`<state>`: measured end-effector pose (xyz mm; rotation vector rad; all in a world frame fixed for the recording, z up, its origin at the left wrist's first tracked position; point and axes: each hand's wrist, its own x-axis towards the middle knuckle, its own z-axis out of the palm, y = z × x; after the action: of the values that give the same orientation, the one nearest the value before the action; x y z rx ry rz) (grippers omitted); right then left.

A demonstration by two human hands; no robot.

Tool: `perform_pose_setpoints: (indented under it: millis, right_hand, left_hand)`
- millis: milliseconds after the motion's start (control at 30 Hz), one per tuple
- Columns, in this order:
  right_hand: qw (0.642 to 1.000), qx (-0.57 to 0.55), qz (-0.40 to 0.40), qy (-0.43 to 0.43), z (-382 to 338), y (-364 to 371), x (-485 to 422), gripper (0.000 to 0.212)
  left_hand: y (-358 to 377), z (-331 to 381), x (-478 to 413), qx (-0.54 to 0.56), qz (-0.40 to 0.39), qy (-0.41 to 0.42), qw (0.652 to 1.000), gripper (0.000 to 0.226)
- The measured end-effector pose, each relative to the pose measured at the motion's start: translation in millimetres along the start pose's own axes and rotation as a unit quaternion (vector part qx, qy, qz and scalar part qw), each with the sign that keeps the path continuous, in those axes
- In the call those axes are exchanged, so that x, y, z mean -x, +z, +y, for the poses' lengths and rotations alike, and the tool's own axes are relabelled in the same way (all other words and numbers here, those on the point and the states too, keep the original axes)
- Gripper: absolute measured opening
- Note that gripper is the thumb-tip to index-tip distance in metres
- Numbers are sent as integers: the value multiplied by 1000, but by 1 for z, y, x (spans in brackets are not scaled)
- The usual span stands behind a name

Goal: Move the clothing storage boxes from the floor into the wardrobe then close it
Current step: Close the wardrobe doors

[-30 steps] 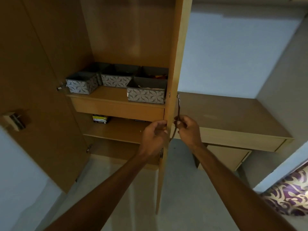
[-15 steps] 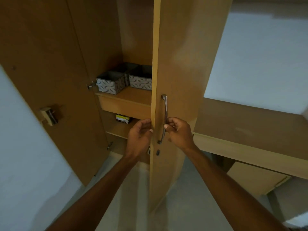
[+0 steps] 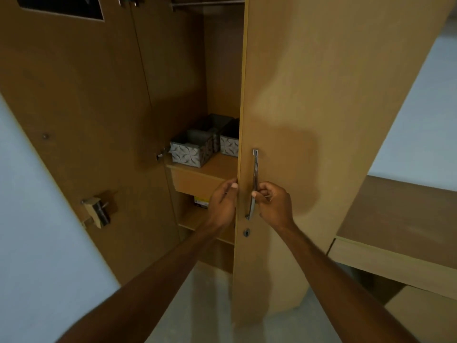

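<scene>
From the head view, your right hand (image 3: 273,204) is closed around the handle (image 3: 254,184) of the right door (image 3: 321,120), and your left hand (image 3: 223,201) pinches that door's edge. Swing it gently and pull your left fingers clear before it meets the frame. The boxes (image 3: 191,151) sit on the shelf (image 3: 217,164) inside the wardrobe; what they hold stays hidden.

Wardrobe door (image 3: 321,95) beside my hands: light tan wood. Handle (image 3: 255,179): silver metal. Storage boxes (image 3: 190,151), centre of frame: grey with a pale swirling petal pattern. Shelf (image 3: 217,164): orange-brown. Wall (image 3: 37,243), lower left: pale blue-grey. Floor (image 3: 197,318): grey.
</scene>
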<state>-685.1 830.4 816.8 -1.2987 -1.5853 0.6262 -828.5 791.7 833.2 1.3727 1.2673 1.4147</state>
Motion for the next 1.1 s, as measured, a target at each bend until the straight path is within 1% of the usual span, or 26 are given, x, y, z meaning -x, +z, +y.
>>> perform_pose_setpoints:
  millis: [67, 167, 233, 333, 367, 433, 567, 667, 733, 1000, 1100]
  right_hand:
    - [1000, 26, 19, -1, -2, 14, -17, 17]
    - [999, 44, 31, 5, 0, 30, -44, 17]
    - [998, 44, 32, 11, 4, 38, -62, 17]
    - [998, 49, 34, 9, 8, 48, -85, 10]
    - [998, 53, 38, 8, 8, 52, -94, 12]
    - [997, 59, 49, 6, 8, 57, -107, 16]
    - [995, 70, 66, 1, 12, 68, -138, 15]
    - [994, 87, 64, -6, 19, 72, -160, 16]
    - [993, 95, 68, -5, 24, 75, -173, 18]
    - [993, 85, 83, 10, 34, 82, -205, 12]
    - [992, 85, 89, 15, 36, 84, -211, 10]
  left_hand:
    - [-9, 4, -19, 4, -26, 1, 1000, 31]
    - [-19, 7, -50, 11, -54, -17, 998, 38]
    - [-25, 7, -71, 23, -65, -37, 997, 44]
    - [-30, 4, -102, 44, -81, -82, 992, 58]
    - [-32, 4, -114, 46, -86, -92, 991, 61]
    - [-33, 3, -131, 38, -105, -92, 990, 60]
    - [-34, 5, -163, 29, -140, -87, 986, 48]
    - [-35, -3, -189, 22, -168, -85, 982, 50]
    - [-34, -9, -206, 24, -174, -88, 981, 52]
    - [-28, -25, -245, 28, -186, -73, 979, 55]
    - [-28, -24, -253, 31, -202, -67, 977, 48]
